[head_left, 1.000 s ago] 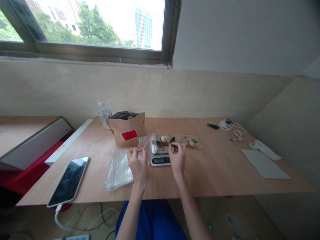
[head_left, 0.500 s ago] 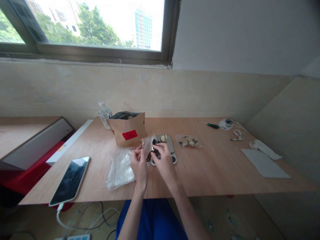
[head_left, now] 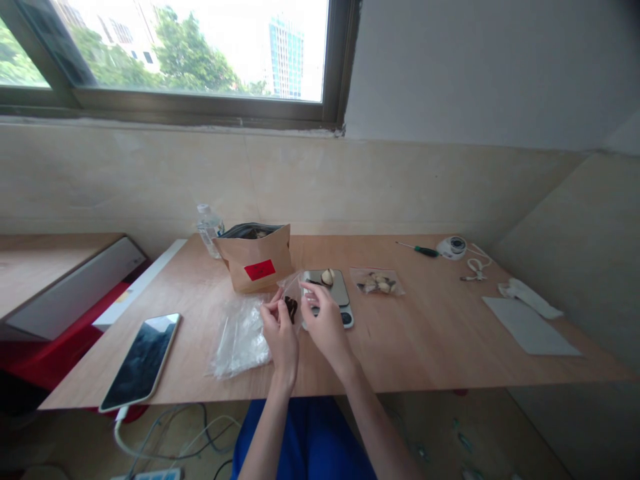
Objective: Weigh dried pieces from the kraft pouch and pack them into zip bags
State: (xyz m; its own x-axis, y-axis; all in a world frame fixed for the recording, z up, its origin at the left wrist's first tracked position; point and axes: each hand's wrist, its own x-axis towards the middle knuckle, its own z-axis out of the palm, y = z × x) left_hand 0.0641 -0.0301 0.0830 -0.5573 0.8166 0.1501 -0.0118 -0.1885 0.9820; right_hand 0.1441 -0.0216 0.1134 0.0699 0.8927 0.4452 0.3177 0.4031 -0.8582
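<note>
My left hand [head_left: 280, 328] pinches a small clear plastic bag [head_left: 291, 285] with its thumb and fingers. Dark brown dried pieces [head_left: 291, 307] show inside the bag, near the left fingertips. At the bag's right edge my right hand [head_left: 323, 320] is closed, its fingertips on the plastic. Just behind that hand stands a small kitchen scale [head_left: 341, 288], partly hidden by it. A pale, roundish dried piece [head_left: 327, 277] and a dark piece lie on the scale's plate.
A brown paper pouch [head_left: 260, 257] with a red label stands open behind the bag. Flat clear bags [head_left: 239, 343] lie left. Right of the scale is a filled clear bag [head_left: 379, 282]. A phone [head_left: 143, 360], bottle [head_left: 209, 230], screwdriver [head_left: 425, 251] and white camera [head_left: 453, 247] lie farther out.
The dark pieces that were at my right fingertips are now in the small bag. My right hand has drawn back slightly to the bag's edge, uncovering more of the scale.
</note>
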